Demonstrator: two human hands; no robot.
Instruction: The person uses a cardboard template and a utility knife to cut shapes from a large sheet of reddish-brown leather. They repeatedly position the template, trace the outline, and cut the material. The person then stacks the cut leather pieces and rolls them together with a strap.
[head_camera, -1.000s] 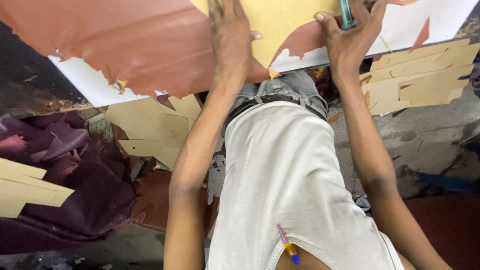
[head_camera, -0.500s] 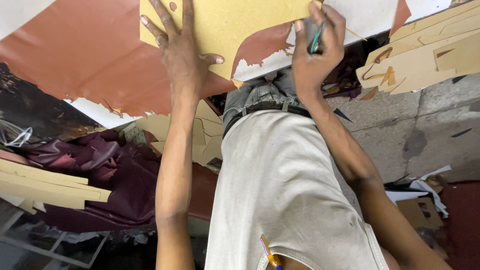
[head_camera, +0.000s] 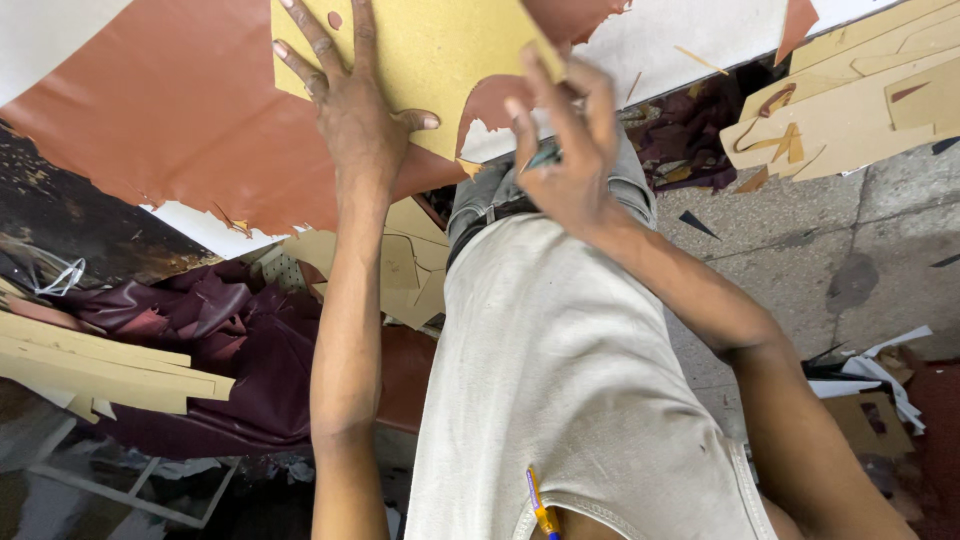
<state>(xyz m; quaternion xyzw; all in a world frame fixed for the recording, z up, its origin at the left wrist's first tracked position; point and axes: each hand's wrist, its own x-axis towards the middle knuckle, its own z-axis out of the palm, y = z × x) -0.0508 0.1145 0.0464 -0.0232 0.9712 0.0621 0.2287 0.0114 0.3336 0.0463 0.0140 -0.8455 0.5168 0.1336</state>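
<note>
Under L fingers (head_camera: 320, 50) — yellow card (head_camera: 430, 50), flat.

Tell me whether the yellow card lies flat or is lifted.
Flat: the left hand presses the yellow card onto the brown sheet.

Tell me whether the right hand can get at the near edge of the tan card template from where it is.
Probably yes. The right hand, gripping a teal pen, hovers just off the tan card template with nothing between them; the left hand presses farther left, leaving that edge free.
</note>
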